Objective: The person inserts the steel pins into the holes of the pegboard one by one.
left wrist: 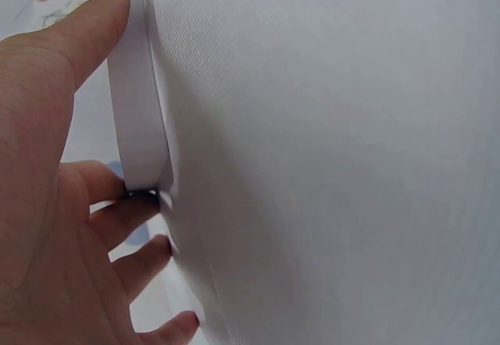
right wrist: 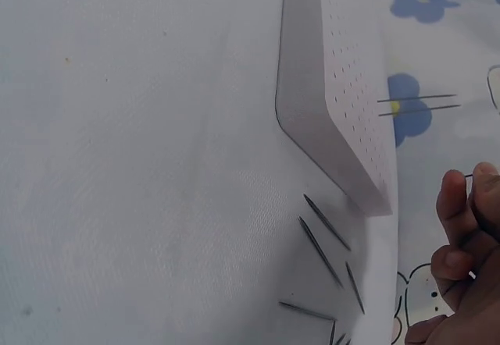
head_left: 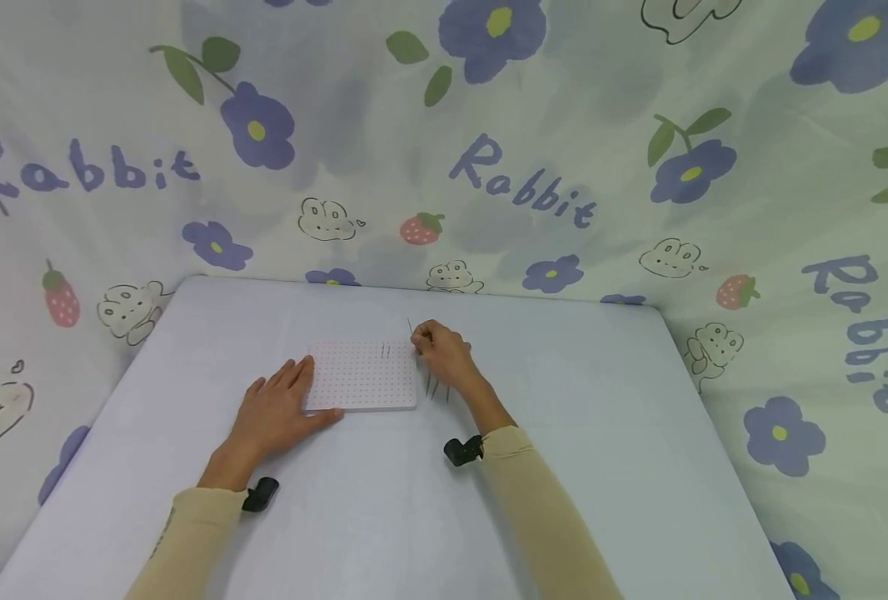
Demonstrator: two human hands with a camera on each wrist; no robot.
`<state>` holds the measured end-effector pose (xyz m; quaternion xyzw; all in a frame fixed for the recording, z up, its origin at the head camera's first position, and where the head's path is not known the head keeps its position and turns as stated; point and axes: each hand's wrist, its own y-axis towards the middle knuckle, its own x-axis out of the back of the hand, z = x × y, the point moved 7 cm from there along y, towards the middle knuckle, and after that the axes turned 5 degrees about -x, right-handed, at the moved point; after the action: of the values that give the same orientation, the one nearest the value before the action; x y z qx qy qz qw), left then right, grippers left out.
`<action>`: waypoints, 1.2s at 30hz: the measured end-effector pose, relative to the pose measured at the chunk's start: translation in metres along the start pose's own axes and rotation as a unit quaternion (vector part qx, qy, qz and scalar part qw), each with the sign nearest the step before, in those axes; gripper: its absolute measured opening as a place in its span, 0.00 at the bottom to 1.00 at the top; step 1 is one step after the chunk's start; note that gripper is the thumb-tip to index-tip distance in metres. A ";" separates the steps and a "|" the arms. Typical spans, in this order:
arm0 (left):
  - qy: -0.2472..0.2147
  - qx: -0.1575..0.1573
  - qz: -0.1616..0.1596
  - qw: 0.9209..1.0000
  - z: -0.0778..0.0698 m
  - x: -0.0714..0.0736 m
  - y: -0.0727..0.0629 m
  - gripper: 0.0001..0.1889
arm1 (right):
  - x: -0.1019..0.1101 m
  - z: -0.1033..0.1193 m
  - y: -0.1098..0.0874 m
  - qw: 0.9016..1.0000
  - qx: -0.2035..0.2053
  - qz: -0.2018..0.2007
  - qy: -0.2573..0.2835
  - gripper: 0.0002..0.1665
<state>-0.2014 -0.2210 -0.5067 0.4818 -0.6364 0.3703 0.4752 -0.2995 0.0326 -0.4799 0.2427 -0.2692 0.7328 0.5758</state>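
A white board [head_left: 354, 383] dotted with rows of small holes lies flat on the table. Two thin dark pins [right wrist: 418, 97] stand upright in it near its far right part. My left hand [head_left: 273, 417] rests against the board, fingers along its left side and thumb at its front edge; in the left wrist view the thumb touches the board's side wall [left wrist: 139, 119]. Above the board's far right corner, my right hand [head_left: 446, 354] pinches another thin pin [head_left: 410, 324] between thumb and finger. Several pointed dark pins [right wrist: 320, 251] lie on the table right of the board, under that hand.
The white table [head_left: 564, 467] extends around the board on all sides. A cloth [head_left: 384, 150] printed with flowers, strawberries and rabbits hangs behind and beside it. Each wrist carries a small black camera [head_left: 262, 495].
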 end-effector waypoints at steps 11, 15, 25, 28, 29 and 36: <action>0.001 0.004 0.004 1.000 0.002 -0.002 0.000 0.60 | -0.007 0.008 0.000 0.999 0.032 -0.004 -0.007 0.09; 0.001 0.005 0.007 1.000 0.001 -0.002 0.000 0.59 | -0.009 0.010 0.001 0.999 0.039 -0.012 -0.022 0.07; 0.000 0.005 0.004 1.000 -0.002 0.002 -0.001 0.58 | -0.016 0.009 0.005 0.997 0.055 -0.009 -0.055 0.05; 0.000 0.006 0.005 1.000 -0.002 0.002 -0.001 0.57 | -0.018 0.008 0.005 0.996 0.059 -0.012 -0.065 0.05; 0.001 0.006 0.005 1.000 -0.002 0.002 -0.001 0.57 | -0.018 0.009 0.005 0.996 0.059 -0.013 -0.068 0.05; 0.003 0.004 0.004 1.000 -0.001 0.000 -0.001 0.58 | -0.020 0.010 0.004 0.995 0.056 -0.015 -0.086 0.05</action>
<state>-0.2000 -0.2207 -0.5063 0.4798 -0.6355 0.3762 0.4737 -0.2986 0.0108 -0.4869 0.3407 -0.2722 0.7148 0.5466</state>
